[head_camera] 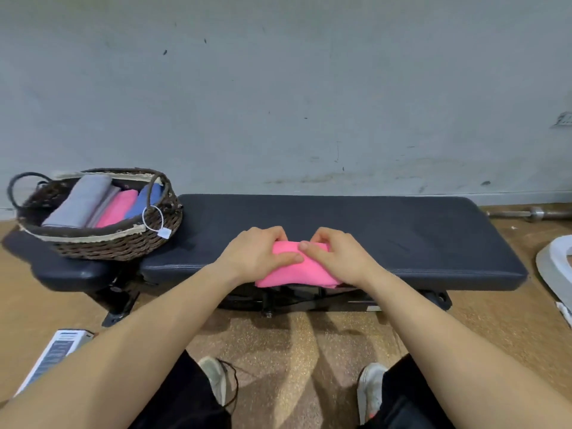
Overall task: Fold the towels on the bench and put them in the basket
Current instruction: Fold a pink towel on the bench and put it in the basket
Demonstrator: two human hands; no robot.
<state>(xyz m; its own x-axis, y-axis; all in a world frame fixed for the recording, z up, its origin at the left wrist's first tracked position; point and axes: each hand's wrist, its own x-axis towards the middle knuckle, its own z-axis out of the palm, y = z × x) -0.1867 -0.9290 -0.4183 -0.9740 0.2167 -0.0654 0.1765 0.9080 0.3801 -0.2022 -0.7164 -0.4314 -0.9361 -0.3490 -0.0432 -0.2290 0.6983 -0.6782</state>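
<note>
A folded pink towel (295,272) lies on the front edge of the black padded bench (387,236), its near edge hanging slightly over. My left hand (258,253) grips the towel's left side with fingers curled over its far edge and the thumb on top. My right hand (335,257) grips the right side the same way. A brown woven basket (123,246) sits on the bench's left end and holds several folded towels: grey (79,201), pink (119,207) and blue (144,199).
A grey wall rises right behind the bench. A white box (52,356) lies on the floor at the left. A metal bar (532,213) and a white object (557,274) lie on the floor at the right. My feet stand below the bench.
</note>
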